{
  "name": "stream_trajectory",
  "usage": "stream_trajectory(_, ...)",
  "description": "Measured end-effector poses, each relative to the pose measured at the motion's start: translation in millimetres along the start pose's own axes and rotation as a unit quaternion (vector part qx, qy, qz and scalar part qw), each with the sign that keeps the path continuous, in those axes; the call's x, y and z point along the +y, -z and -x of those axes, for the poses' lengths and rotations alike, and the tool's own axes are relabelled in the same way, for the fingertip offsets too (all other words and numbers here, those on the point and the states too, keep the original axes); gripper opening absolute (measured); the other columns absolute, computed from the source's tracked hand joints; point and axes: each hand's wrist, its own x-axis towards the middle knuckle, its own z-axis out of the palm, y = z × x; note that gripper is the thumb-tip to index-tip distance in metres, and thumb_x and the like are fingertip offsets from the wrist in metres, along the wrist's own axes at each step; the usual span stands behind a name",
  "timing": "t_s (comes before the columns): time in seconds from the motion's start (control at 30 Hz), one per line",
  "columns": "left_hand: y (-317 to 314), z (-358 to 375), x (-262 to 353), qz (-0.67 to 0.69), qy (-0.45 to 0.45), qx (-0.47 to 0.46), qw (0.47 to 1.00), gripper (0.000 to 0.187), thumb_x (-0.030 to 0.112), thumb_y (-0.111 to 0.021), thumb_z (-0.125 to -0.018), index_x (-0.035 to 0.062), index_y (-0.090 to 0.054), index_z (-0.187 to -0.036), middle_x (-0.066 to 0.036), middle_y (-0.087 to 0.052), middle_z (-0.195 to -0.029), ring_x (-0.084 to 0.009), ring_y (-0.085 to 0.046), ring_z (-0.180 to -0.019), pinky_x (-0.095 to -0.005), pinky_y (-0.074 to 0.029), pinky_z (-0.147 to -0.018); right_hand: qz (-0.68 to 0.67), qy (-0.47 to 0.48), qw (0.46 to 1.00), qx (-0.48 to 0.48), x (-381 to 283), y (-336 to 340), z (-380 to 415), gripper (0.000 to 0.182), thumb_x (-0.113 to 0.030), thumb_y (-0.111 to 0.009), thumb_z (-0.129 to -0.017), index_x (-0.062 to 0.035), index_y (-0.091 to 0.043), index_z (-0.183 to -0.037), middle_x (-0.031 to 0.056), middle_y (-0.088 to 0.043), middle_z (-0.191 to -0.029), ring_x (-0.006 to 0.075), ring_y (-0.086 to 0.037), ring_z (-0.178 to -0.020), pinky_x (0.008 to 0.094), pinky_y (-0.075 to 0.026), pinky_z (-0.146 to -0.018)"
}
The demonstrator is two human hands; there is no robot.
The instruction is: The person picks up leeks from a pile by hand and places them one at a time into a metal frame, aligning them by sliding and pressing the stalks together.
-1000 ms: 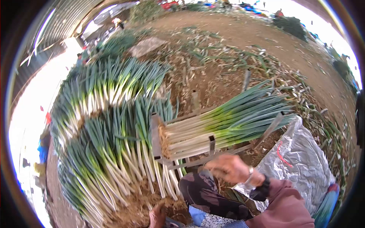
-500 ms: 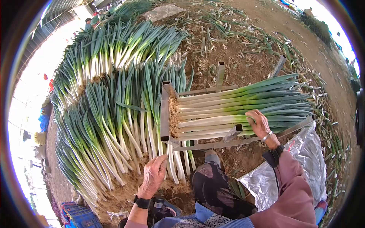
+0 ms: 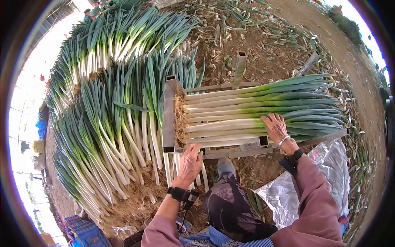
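Note:
A row of leeks (image 3: 230,111) lies in a metal frame (image 3: 169,119), roots against its left plate and green leaves toward the right. My right hand (image 3: 276,129) rests on top of them where white turns to green, fingers spread and bent downward. Beside the frame's lower left corner is my left hand (image 3: 189,166). Its fingers are drawn together near the root ends of the lowest leeks; what they hold, if anything, is hidden.
Many loose leeks (image 3: 98,136) are spread in overlapping rows on the left. A silvery sheet (image 3: 284,197) lies on the ground at the lower right. A blue crate (image 3: 86,230) stands at the lower left. Leaf scraps litter the soil behind the frame, and a person (image 3: 87,15) is far back.
My left hand has moved up and right to the frame's lower left corner. My right hand has shifted slightly left and lower its fingers onto the leeks. The view has shifted a little.

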Motion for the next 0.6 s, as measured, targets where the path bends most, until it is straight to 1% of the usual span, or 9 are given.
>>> stream_trajectory(0.03, -3, -2, -4, 0.000, 0.002, 0.000, 1.000, 0.028, 0.003, -0.060, -0.082, 0.0013, -0.057, -0.109, -0.019, -0.059, -0.106, -0.0394, -0.059, -0.093, -0.0432, -0.049, -0.080, 0.014, 0.013, 1.000, 0.003, 2, -3, 0, 0.041, 0.000, -0.054, -0.075, -0.0108, -0.058, -0.114, 0.0128, -0.052, -0.097, 0.0327, -0.051, -0.098, 0.0449, -0.039, -0.091)
stream_trajectory(0.2, -6, -14, -8, -0.010, 0.019, 0.018, 1.000, 0.035, -0.001, -0.059, -0.080, 0.0001, -0.054, -0.115, -0.023, -0.054, -0.115, -0.0423, -0.057, -0.100, -0.0451, -0.049, -0.086, 0.035, 0.060, 0.996, -0.050, 16, 7, -7, 0.046, 0.000, -0.051, -0.076, -0.0099, -0.056, -0.121, 0.0126, -0.051, -0.096, 0.0327, -0.051, -0.095, 0.0453, -0.040, -0.089)
stream_trajectory(0.23, -4, -17, -7, -0.009, 0.023, 0.013, 1.000, 0.035, -0.001, -0.059, -0.080, 0.0001, -0.054, -0.115, -0.023, -0.054, -0.115, -0.0423, -0.057, -0.100, -0.0451, -0.049, -0.086, 0.050, 0.070, 0.996, -0.015, 18, 15, -12, 0.046, 0.000, -0.051, -0.076, -0.0099, -0.056, -0.121, 0.0119, -0.051, -0.095, 0.0322, -0.051, -0.094, 0.0447, -0.041, -0.088)
stream_trajectory(0.3, -1, -25, -4, 0.012, 0.010, 0.072, 0.997, 0.038, -0.002, -0.057, -0.081, -0.0010, -0.051, -0.118, -0.025, -0.050, -0.121, -0.0433, -0.055, -0.103, -0.0456, -0.049, -0.088, 0.070, 0.092, 0.993, 0.039, 18, 45, -25, 0.046, -0.001, -0.050, -0.077, -0.0101, -0.056, -0.122, 0.0106, -0.050, -0.093, 0.0308, -0.051, -0.091, 0.0432, -0.041, -0.087)
stream_trajectory(0.37, 6, -36, 7, -0.042, -0.025, 0.094, 0.994, 0.038, -0.003, -0.056, -0.082, -0.0012, -0.050, -0.119, -0.026, -0.045, -0.126, -0.0439, -0.053, -0.109, -0.0452, -0.049, -0.089, 0.084, 0.093, 0.991, 0.042, 10, 82, -43, 0.048, -0.001, -0.050, -0.077, -0.0106, -0.055, -0.123, 0.0096, -0.048, -0.091, 0.0288, -0.050, -0.089, 0.0417, -0.042, -0.086)
stream_trajectory(0.4, 6, -42, 10, -0.060, -0.042, 0.109, 0.991, 0.038, -0.003, -0.056, -0.082, -0.0012, -0.049, -0.119, -0.025, -0.045, -0.127, -0.0441, -0.052, -0.110, -0.0452, -0.049, -0.090, 0.088, 0.101, 0.988, 0.074, 11, 88, -51, 0.047, 0.000, -0.050, -0.077, -0.0105, -0.056, -0.122, 0.0098, -0.048, -0.091, 0.0284, -0.050, -0.089, 0.0413, -0.041, -0.086)
stream_trajectory(0.5, -8, -52, 6, -0.021, -0.013, 0.096, 0.995, 0.039, -0.001, -0.057, -0.082, -0.0004, -0.050, -0.121, -0.024, -0.046, -0.127, -0.0438, -0.052, -0.110, -0.0468, -0.047, -0.093, 0.072, 0.104, 0.990, 0.065, 19, 79, -63, 0.047, 0.000, -0.049, -0.076, -0.0102, -0.058, -0.121, 0.0096, -0.048, -0.091, 0.0286, -0.050, -0.089, 0.0410, -0.041, -0.086)
stream_trajectory(0.53, -15, -50, 5, -0.016, 0.019, 0.073, 0.997, 0.040, 0.001, -0.057, -0.082, 0.0008, -0.051, -0.122, -0.023, -0.049, -0.124, -0.0413, -0.053, -0.109, -0.0478, -0.044, -0.096, 0.056, 0.099, 0.993, 0.041, 21, 68, -61, 0.047, 0.000, -0.050, -0.076, -0.0102, -0.058, -0.121, 0.0095, -0.048, -0.091, 0.0284, -0.050, -0.089, 0.0409, -0.041, -0.086)
stream_trajectory(0.6, -21, -40, 7, -0.082, -0.005, 0.049, 0.995, 0.040, 0.004, -0.058, -0.082, 0.0019, -0.052, -0.121, -0.021, -0.052, -0.122, -0.0367, -0.053, -0.110, -0.0472, -0.043, -0.097, 0.033, 0.081, 0.996, -0.032, 21, 42, -52, 0.047, -0.001, -0.051, -0.076, -0.0115, -0.058, -0.121, 0.0094, -0.048, -0.091, 0.0290, -0.050, -0.090, 0.0412, -0.041, -0.085)
